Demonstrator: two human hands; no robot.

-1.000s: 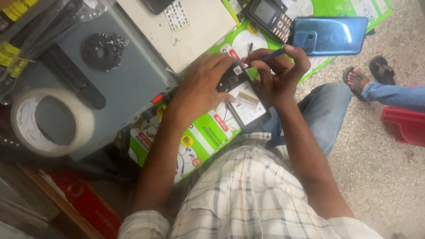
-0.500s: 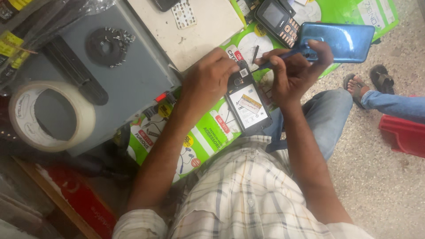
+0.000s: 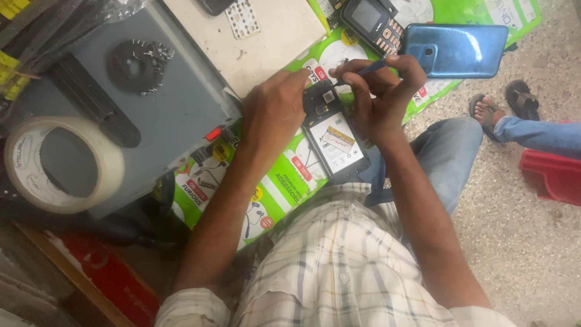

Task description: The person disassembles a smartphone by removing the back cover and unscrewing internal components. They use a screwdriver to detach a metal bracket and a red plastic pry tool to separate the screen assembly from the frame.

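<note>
Speckled stone floor (image 3: 532, 242), red stool (image 3: 554, 175)

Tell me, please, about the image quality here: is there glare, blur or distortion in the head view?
In the head view, light is even and soft; a pale sheen lies on the blue phone back and the tape roll. The opened phone between left hand and right hand is fairly sharp, its small parts soft. Edges bend slightly, wide-angle.

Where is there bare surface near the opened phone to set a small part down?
The plain white board, between the perforated strip and the left hand, is mostly bare. The grey metal box top is free right of the black toothed disc. It is crowded around the opened black phone, where both hands, the keypad phone and the blue smartphone cluster.
</note>
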